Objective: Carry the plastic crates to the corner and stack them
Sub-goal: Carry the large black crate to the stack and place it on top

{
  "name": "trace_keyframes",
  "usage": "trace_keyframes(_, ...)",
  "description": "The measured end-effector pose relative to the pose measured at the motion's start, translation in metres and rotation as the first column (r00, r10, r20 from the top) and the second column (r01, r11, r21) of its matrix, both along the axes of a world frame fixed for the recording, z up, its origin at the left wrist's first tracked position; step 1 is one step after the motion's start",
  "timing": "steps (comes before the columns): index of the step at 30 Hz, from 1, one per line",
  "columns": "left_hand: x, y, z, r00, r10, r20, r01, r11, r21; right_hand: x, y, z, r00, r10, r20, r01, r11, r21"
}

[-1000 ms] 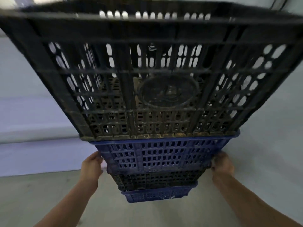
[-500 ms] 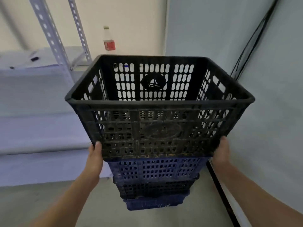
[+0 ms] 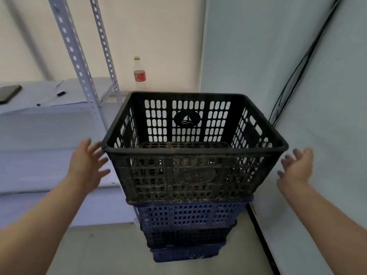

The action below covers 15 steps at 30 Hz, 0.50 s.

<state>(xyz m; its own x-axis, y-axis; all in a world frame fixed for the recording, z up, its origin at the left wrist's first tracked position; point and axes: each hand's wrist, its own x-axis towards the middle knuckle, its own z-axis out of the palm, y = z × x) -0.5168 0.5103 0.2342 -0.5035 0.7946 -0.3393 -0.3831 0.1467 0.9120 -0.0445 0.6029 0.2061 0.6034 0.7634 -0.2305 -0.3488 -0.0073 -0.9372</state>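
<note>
Crates (image 3: pixel 188 213) — where are they? (Listener)

Four stand in one pile on the grey floor (image 3: pixel 103 255), in the corner where a cream wall meets a grey one, just beside a metal shelf (image 3: pixel 77 56). (Describer)

So is the job finished? (Listener)

It looks nearly so: black, blue, black, blue from the top down, each seated in the one beneath. Neither hand holds anything. The left hand (image 3: pixel 87 165) has fingers spread, tips at the top crate's (image 3: pixel 190 171) near left corner; whether they touch it I cannot tell. The right hand (image 3: pixel 296 167) has its palm turned toward the crate, fingers loosely spread, apart from the right side. Whether more crates wait elsewhere is not shown. (Describer)

What does the top one look like? (Listener)

Black plastic, empty, walls pierced with rows of slots, a round sailing-boat badge on the far wall, grime along its base. (Describer)
</note>
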Motion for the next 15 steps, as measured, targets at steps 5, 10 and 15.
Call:
trace_keyframes(5,0.032,0.021,0.045,0.89,-0.127,-0.438,0.109,0.992,-0.067,-0.025,0.017,0.047,0.801,0.169,0.575,-0.177,0.983,-0.044)
trace_keyframes(10,0.039,0.027,0.036,0.798,-0.104,-0.594,0.064,0.994,-0.088,-0.025,0.033,0.027,0.437,0.263,0.86,-0.072,0.964,-0.258)
trace_keyframes(15,0.036,0.032,0.031,0.792,-0.087,-0.604,0.038,0.995,-0.092,-0.028,0.036,0.028,0.434,0.241,0.868,-0.069,0.97,-0.234)
